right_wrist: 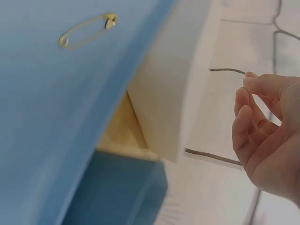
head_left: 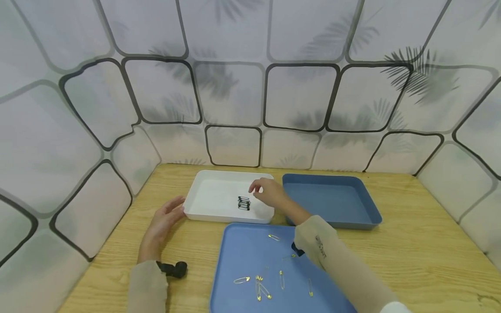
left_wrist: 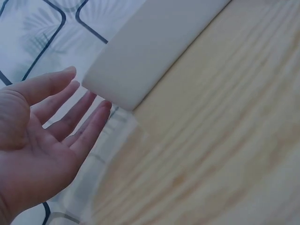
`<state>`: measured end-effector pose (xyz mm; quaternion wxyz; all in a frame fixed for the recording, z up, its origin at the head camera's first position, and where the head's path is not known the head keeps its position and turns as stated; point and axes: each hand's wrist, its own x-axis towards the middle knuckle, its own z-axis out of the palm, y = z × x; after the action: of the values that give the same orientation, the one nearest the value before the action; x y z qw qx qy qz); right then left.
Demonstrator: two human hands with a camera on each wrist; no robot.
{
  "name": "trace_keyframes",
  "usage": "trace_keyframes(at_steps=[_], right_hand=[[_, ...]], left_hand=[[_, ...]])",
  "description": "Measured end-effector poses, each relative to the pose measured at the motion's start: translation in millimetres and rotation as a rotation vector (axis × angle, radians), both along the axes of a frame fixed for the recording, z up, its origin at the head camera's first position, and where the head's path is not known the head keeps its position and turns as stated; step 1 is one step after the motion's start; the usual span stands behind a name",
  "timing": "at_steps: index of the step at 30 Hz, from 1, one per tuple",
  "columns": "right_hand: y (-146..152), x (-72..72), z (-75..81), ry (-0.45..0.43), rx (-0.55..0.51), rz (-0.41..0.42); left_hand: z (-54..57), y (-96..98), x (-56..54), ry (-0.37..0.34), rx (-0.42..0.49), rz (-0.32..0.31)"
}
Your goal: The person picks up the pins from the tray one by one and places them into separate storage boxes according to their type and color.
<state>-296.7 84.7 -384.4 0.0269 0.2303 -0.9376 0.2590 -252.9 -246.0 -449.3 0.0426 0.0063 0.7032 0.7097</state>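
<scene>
In the head view, a small row of black safety pins (head_left: 244, 203) lies in the white tray (head_left: 211, 206). My right hand (head_left: 270, 193) hovers over the tray's right side, just beyond the pins. Its fingers are loosely bent with thumb and index tips close together, and nothing shows between them in the right wrist view. My left hand (head_left: 166, 219) is at the tray's left end. In the left wrist view its fingers (left_wrist: 96, 112) are extended, tips right at the tray's corner. Several gold safety pins (head_left: 282, 280) lie scattered on the light blue tray (head_left: 231, 252) in front.
A darker blue tray (head_left: 328, 200) stands right of the white one, behind my right forearm. All the trays sit on a wooden table (head_left: 415, 243). A patterned cloth wall (head_left: 235, 95) rises behind the table and along both sides.
</scene>
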Motion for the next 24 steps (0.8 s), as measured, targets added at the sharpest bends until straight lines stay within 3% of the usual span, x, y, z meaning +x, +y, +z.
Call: trace_keyframes(at_steps=[3, 7, 12, 17, 24], right_hand=[[17, 12.3, 10.6, 0.026, -0.014, -0.012], [48, 28.1, 21.6, 0.088, -0.052, -0.022], [100, 45.1, 25.4, 0.160, -0.052, -0.068], [155, 62.6, 24.7, 0.164, 0.007, -0.163], [220, 82.0, 24.3, 0.123, 0.018, -0.320]], left_hand=[[7.9, 1.2, 2.1, 0.030, -0.041, 0.024], [24.4, 3.7, 5.6, 0.140, -0.119, 0.031], [47.6, 13.9, 13.1, 0.267, -0.112, 0.039], [61.4, 31.8, 20.8, 0.350, -0.091, -0.022], [81.3, 61.0, 42.9, 0.367, -0.147, -0.124]])
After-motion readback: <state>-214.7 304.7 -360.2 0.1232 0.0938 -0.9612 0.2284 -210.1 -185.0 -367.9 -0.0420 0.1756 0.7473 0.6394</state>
